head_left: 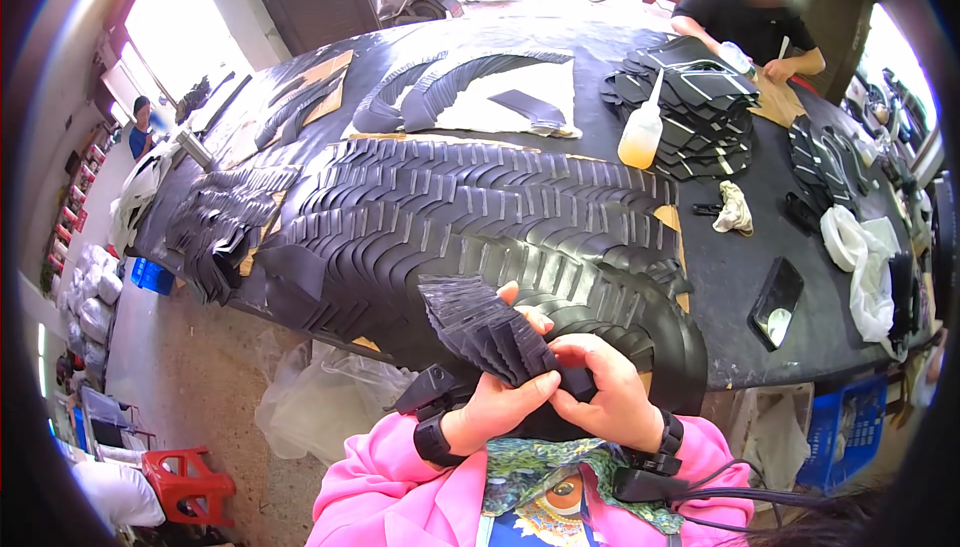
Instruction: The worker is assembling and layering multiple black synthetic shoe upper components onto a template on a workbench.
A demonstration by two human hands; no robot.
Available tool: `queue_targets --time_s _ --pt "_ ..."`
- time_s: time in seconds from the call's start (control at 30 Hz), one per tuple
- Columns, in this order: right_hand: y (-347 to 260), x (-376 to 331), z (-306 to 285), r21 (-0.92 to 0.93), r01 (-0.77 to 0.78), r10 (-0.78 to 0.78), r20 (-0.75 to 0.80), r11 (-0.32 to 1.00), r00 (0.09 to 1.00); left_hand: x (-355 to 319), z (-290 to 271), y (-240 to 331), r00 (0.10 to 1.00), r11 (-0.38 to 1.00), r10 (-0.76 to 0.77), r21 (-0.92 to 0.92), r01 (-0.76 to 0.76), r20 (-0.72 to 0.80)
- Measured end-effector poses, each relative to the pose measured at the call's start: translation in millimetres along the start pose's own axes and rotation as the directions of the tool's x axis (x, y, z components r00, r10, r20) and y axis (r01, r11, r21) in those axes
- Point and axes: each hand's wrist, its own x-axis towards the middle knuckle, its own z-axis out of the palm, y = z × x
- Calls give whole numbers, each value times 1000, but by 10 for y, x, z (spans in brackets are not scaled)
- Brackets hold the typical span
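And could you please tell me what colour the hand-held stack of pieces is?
The stack is black to dark grey, showing best in the head view.

No legible words, labels, numbers or signs in view (not even on the printed blue shirt (548, 521))

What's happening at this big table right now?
A person's left hand and right hand together hold a stack of thin black pieces. Overlapping rows of black pieces lie on the table in front. At the far right, a co-worker is beside a pile of black-and-white pieces.
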Motion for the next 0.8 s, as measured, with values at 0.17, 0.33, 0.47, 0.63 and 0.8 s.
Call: queue_targets --time_s 0.17,0.33,0.47,0.63,0.8 --pt "59 -75 -71 253 -176 167 55 951 984 -18 -15 5 999 999 -24 44 23 37" --pt "9 -99 -80 26 -25 25 -3 999 1000 -18 -6 -11 997 993 -76 94 74 17" --pt "111 -120 -103 -9 -4 3 -66 1000 998 13 -63 -14 987 990 -16 141 -6 158" --pt "111 -207 -446 41 -206 208 -322 978 924 39 -48 224 929 997 -69 42 58 363" --pt "252 -232 -999 279 -311 393 -318 909 863 -37 -60 460 912 959 -126 284 11 390"
